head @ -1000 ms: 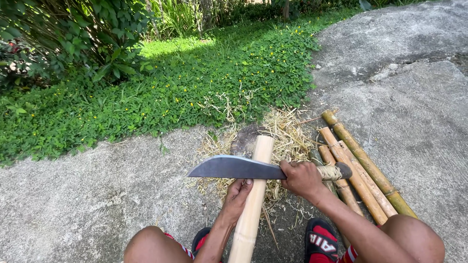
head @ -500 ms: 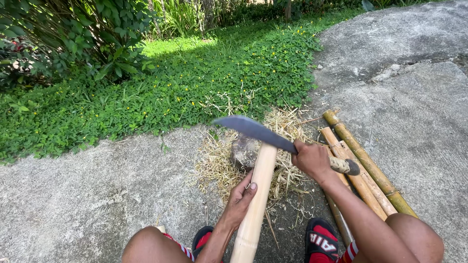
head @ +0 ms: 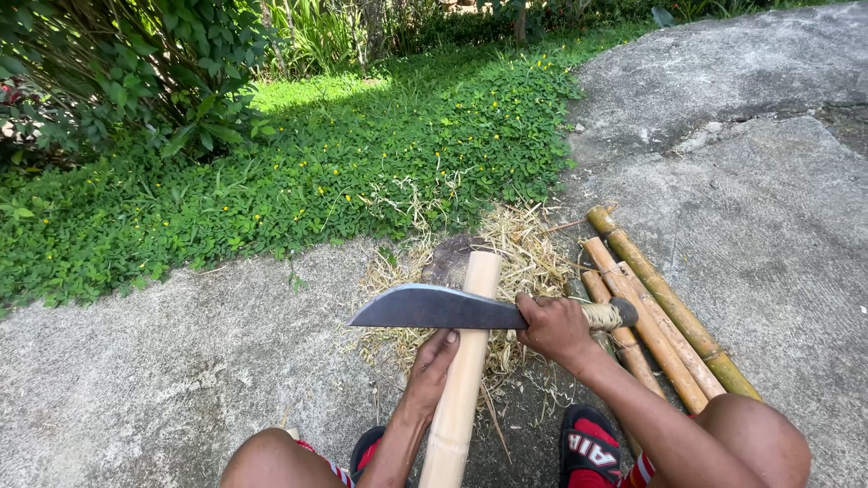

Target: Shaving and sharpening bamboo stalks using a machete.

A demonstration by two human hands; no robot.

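Bare arms and knees; red-and-black sandals (head: 592, 447); red-striped shorts hem (head: 316, 456).

One camera sits on my head, looking forward and down past my knees, close over my left hand (head: 432, 361) and right hand (head: 553, 327), with concrete ground (head: 163, 361) and green groundcover (head: 362, 154) beyond.

— What sort of place?

— Outdoors: a yard or garden edge used as a rough work spot. Bare concrete ground (head: 136, 380) in sunlight, low green groundcover (head: 362, 163) with small yellow flowers, shrubs (head: 117, 72) behind.

— Signs of work?

— Cut bamboo poles (head: 660, 316) lie on the concrete, beside a heap of dry shavings (head: 524, 248).
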